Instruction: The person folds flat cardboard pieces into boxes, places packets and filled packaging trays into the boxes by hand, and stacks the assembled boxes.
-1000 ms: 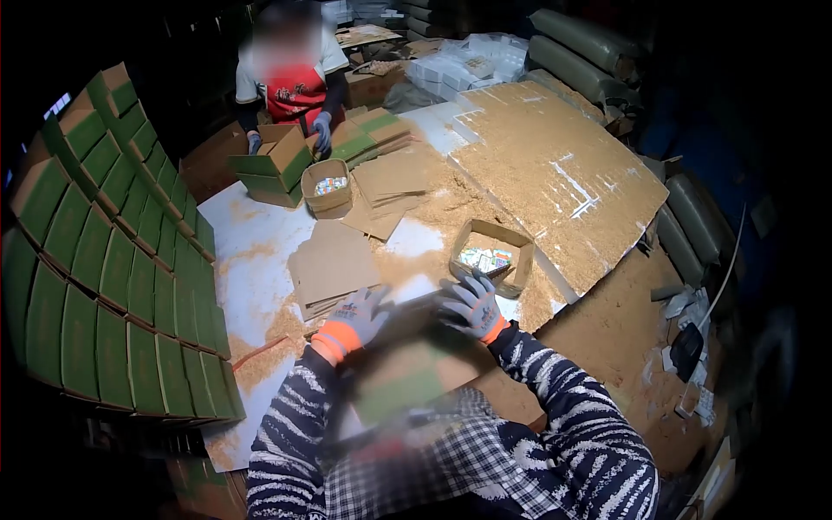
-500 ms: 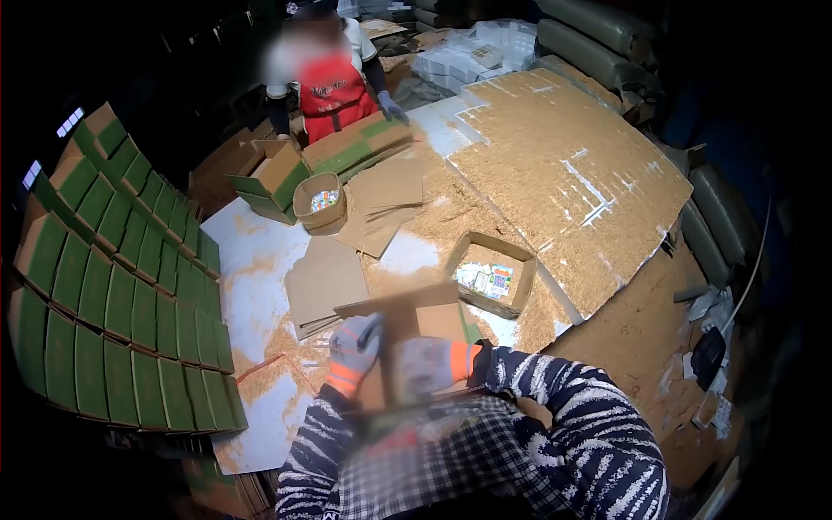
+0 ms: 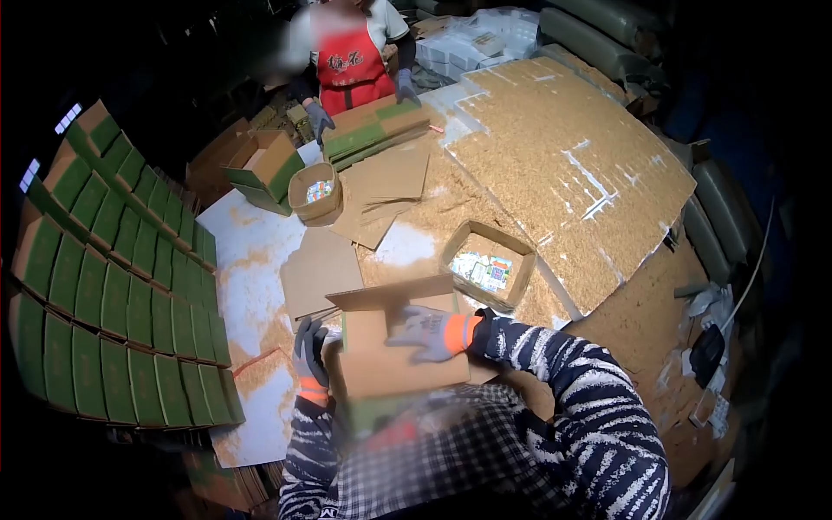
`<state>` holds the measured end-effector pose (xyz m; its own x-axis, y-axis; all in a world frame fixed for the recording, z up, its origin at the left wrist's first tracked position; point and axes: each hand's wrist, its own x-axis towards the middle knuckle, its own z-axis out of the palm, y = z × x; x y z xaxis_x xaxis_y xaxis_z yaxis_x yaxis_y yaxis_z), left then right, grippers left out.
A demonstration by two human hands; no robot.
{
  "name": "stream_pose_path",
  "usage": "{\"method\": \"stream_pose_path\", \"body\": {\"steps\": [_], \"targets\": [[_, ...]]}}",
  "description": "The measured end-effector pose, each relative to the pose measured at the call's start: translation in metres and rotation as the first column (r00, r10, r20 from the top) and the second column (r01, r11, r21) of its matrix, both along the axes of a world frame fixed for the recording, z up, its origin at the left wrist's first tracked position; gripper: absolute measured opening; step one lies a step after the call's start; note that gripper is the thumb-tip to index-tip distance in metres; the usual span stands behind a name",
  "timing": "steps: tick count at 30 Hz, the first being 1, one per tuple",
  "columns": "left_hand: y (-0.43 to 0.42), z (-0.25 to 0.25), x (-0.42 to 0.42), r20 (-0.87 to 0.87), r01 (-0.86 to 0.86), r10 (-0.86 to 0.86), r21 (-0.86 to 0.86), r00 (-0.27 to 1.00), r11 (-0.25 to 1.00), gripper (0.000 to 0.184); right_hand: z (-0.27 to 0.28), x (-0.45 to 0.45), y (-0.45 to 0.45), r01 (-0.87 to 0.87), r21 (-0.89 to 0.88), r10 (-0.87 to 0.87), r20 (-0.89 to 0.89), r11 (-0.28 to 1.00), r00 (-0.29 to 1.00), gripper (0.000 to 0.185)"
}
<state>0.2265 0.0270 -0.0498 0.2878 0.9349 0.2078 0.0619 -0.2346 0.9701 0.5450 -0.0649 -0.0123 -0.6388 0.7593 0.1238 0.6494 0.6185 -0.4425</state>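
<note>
A brown cardboard box (image 3: 403, 373) with green print lies on the table in front of me, with one wide flap raised at its far side. My right hand (image 3: 425, 333), in a grey glove with an orange cuff, rests on the box with its fingers spread. At the box's left side is my left hand (image 3: 311, 357), gloved the same way, its fingers stretched upward beside the cardboard. Just beyond the box stand flat cardboard sheets (image 3: 321, 276) and an open carton tray (image 3: 490, 296) holding small printed packets (image 3: 482, 270).
Green-and-brown boxes (image 3: 113, 286) are stacked in rows on the left. Across the table, a co-worker in a red apron (image 3: 351, 59) handles flat green-brown cartons (image 3: 373, 130). A second small carton (image 3: 314, 208) holds packets. Tan crumbly material covers the board (image 3: 572, 165) at right.
My left hand has moved left and down, off the inside of the box to its side. My right fingers have spread over the cardboard. The co-worker has shifted right, with both hands at the cartons.
</note>
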Motion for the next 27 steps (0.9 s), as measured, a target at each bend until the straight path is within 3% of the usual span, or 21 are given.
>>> {"method": "stream_pose_path", "body": {"steps": [2,4,5,6,7,8,9,10,11,14,15,17,18,19,20,21,23,24,25,26,27], "targets": [[-0.015,-0.022,-0.029,-0.014,-0.279,0.280,0.051,0.960,0.959,0.034,0.037,0.002,-0.008,0.078,-0.073,-0.080,-0.033,0.994,0.996,0.063],[-0.035,-0.016,-0.039,0.072,-0.331,0.344,-0.149,0.936,0.932,0.039,0.053,0.010,-0.015,0.357,-0.204,-0.393,-0.173,0.911,0.903,0.065],[-0.041,0.004,-0.040,-0.014,-0.183,0.183,-0.057,0.983,0.981,0.044,0.046,0.007,-0.018,0.468,-0.248,-0.519,-0.206,0.848,0.830,0.062],[-0.049,0.058,-0.018,0.205,0.017,0.032,-0.233,0.978,0.972,0.052,0.038,-0.004,-0.023,0.489,-0.251,-0.538,-0.195,0.835,0.820,0.062],[-0.046,0.085,-0.019,0.020,0.066,-0.063,-0.207,0.998,0.976,0.056,0.029,-0.022,-0.026,0.523,-0.348,-0.616,-0.584,0.778,0.529,0.058],[-0.040,0.108,-0.011,-0.084,0.114,-0.130,-0.171,0.988,0.979,0.060,0.014,-0.039,-0.028,0.517,-0.440,-0.562,-0.821,0.734,0.099,0.055],[-0.034,0.131,-0.003,-0.187,0.166,-0.189,-0.133,0.964,0.977,0.064,-0.015,-0.046,-0.029,0.261,-0.584,-0.619,-0.781,0.769,0.076,0.056],[-0.029,0.146,0.011,-0.211,0.203,-0.216,-0.081,0.953,0.976,0.066,-0.044,-0.052,-0.029,0.015,-0.704,-0.703,-0.708,0.710,0.074,0.058],[-0.025,0.145,0.021,-0.138,0.273,-0.305,-0.210,0.942,0.939,0.067,-0.056,-0.052,-0.039,-0.046,-0.848,-0.820,-0.523,0.528,0.233,0.064],[-0.025,0.071,0.035,-0.457,0.474,-0.512,-0.205,0.727,0.856,0.070,-0.056,-0.044,-0.068,0.021,-0.988,-0.794,-0.110,0.153,0.598,0.068],[-0.034,0.042,0.035,-0.685,0.589,-0.464,-0.063,0.562,0.805,0.072,-0.119,-0.031,-0.071,0.183,-0.887,-0.697,-0.191,0.424,0.691,0.057],[-0.063,0.063,0.054,-0.735,0.618,-0.604,-0.329,0.307,0.714,0.071,-0.143,0.000,-0.095,0.517,-0.610,-0.745,-0.195,0.601,0.638,0.043],[-0.069,0.058,0.050,-0.721,0.667,-0.627,-0.315,0.295,0.675,0.060,-0.084,0.038,-0.116,0.714,-0.508,-0.871,-0.195,0.483,0.451,0.038],[-0.070,0.049,0.046,-0.686,0.720,-0.662,-0.291,0.302,0.630,0.051,-0.062,0.068,-0.130,0.823,-0.491,-0.936,-0.328,0.285,0.129,0.029],[-0.071,0.039,0.044,-0.650,0.766,-0.695,-0.264,0.309,0.587,0.043,-0.080,0.117,-0.147,0.959,-0.182,-0.877,-0.468,0.219,0.111,0.037],[-0.072,0.032,0.041,-0.647,0.765,-0.697,-0.268,0.308,0.586,0.043,-0.069,0.152,-0.166,0.999,0.041,-0.869,-0.495,-0.027,-0.003,0.051],[-0.069,0.022,0.037,-0.798,0.765,-0.600,-0.358,0.046,0.535,0.032,-0.128,0.231,-0.207,0.879,-0.025,-0.745,-0.521,-0.475,-0.417,0.081],[-0.070,0.020,0.040,-0.801,0.760,-0.597,-0.356,0.053,0.544,0.032,-0.147,0.256,-0.222,0.695,-0.193,-0.661,-0.214,-0.693,-0.719,0.103],[-0.073,0.020,0.043,-0.800,0.781,-0.585,-0.279,0.134,0.559,0.031,-0.144,0.272,-0.226,0.469,-0.447,-0.561,0.092,-0.762,-0.823,0.118],[-0.077,0.021,0.044,-0.791,0.793,-0.573,-0.201,0.214,0.575,0.030,-0.245,0.321,-0.254,0.589,-0.609,-0.717,-0.048,-0.531,-0.695,0.122],[-0.079,0.030,0.051,-0.720,0.726,-0.622,-0.245,0.308,0.643,0.034,-0.230,0.309,-0.238,0.633,-0.606,-0.731,-0.118,-0.483,-0.672,0.119]]}}
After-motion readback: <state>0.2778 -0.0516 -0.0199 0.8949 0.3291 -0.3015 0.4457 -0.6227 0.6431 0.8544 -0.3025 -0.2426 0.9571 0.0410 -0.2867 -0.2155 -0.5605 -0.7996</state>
